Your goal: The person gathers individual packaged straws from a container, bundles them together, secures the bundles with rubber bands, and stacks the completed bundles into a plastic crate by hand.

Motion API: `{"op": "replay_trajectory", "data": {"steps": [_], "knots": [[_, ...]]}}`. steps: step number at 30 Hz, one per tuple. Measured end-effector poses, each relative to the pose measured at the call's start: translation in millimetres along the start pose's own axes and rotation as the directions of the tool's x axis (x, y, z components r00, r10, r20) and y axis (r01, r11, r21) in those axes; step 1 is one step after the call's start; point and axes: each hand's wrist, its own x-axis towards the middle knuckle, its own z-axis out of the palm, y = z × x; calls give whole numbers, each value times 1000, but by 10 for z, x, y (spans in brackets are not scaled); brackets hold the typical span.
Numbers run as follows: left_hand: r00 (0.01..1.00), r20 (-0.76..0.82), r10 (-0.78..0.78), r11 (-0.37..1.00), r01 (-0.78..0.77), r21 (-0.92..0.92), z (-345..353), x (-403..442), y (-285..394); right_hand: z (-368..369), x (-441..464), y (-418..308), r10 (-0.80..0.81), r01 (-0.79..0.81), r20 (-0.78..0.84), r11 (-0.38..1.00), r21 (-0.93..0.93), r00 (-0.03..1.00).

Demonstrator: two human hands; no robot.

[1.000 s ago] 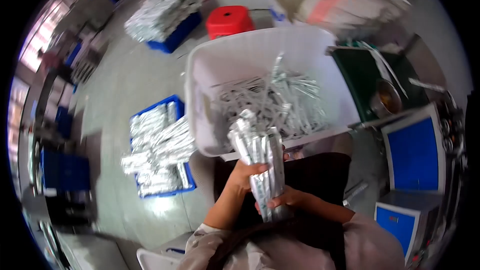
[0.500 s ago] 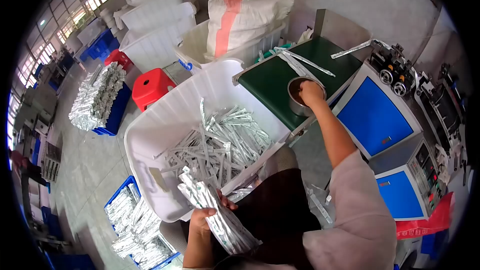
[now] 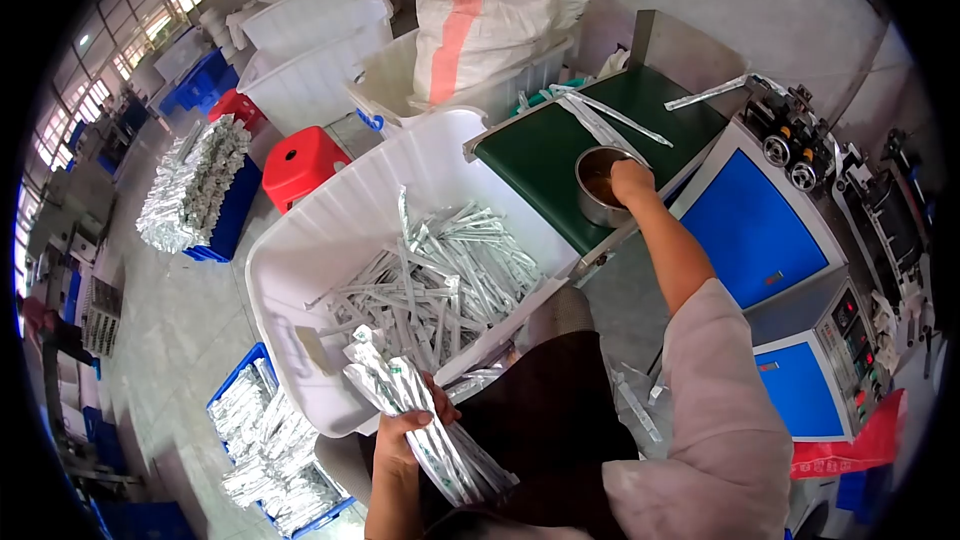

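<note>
My left hand (image 3: pixel 405 430) is wrapped round a bundle of long silver packets (image 3: pixel 430 425), held slanting above my lap. At the right, my right hand (image 3: pixel 630 180) reaches over the rim of a metal cup (image 3: pixel 592 202) with brownish contents; its fingertips are partly hidden and I cannot make out anything in them. The cup stands on the front edge of a green belt surface (image 3: pixel 540 175), where a few silver strips (image 3: pixel 600 125) lie. Many loose silver packets (image 3: pixel 440 280) lie in the large white tub (image 3: pixel 300 250) in front of me.
Blue crates of silver packets stand on the floor at the lower left (image 3: pixel 240 362) and upper left (image 3: pixel 228 220). A red stool (image 3: pixel 300 165) is behind the tub. Beyond it stands a woven sack (image 3: pixel 500 25). A blue-panelled machine (image 3: pixel 755 230) is at the right.
Since the first frame, my right hand has left the bundle and moved right to the metal cup. The view has turned to the right. My left hand still holds the bundle.
</note>
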Motion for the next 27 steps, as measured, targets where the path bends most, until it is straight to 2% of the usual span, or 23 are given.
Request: {"op": "replay_trajectory", "data": {"steps": [1,3,7,9,10,12,13,15,17,18,19,20,21,22,23,24,25,26,27], "knots": [[1000,18,8,1000,-8,1,9,1,3,-33,-1,-10,-3,3,-2,1000,-5,1000],[1000,25,13,1000,-13,-7,41,-9,15,-94,-7,-19,9,0,-82,995,103,997],[999,28,34,998,-35,43,32,-50,-2,-126,-99,20,-52,61,-64,986,152,997],[999,20,45,998,-46,49,34,-61,-12,4,-33,71,11,51,-185,945,324,983],[998,29,47,997,-49,52,23,-63,-17,76,10,94,7,54,-187,946,321,982],[998,36,54,997,-56,52,28,-74,-24,141,48,90,55,112,-421,926,361,905],[998,32,57,997,-59,59,46,-85,-20,168,62,100,49,117,-423,926,359,905],[996,23,82,991,-84,100,87,-93,-3,48,-108,-20,-85,348,-517,830,437,852],[998,-28,56,987,-51,152,6,-95,-17,-259,-759,-544,-281,502,-416,512,698,865],[995,-88,39,980,-21,196,113,-78,19,-205,-1128,-832,-419,610,-483,256,750,769],[996,-86,38,973,-17,230,156,-55,3,-177,-1563,-1092,-539,531,-394,120,839,744],[995,-95,41,965,-15,263,166,-46,-4,-368,-2063,-1308,-633,505,-258,244,828,730],[992,-103,68,942,-30,333,193,-50,22,-380,-2352,-1465,-735,543,-263,168,823,625],[990,-108,91,912,-39,408,208,-44,52,-323,-2514,-1574,-750,589,-247,227,775,613],[989,-92,117,932,-78,353,211,-60,80,-318,-2598,-1664,-753,566,-168,307,765,636],[986,-74,147,947,-118,299,211,-90,88,-271,-2649,-1747,-715,525,-231,220,822,660],[983,-66,170,954,-147,263,163,-120,74,-226,-2670,-1796,-730,415,-175,160,895,660],[977,-60,207,954,-187,236,159,-90,34,-243,-2658,-1762,-750,477,-186,191,858,635],[975,-59,212,950,-192,246,85,-95,3,-277,-2720,-1786,-758,470,-153,221,854,635]]}}
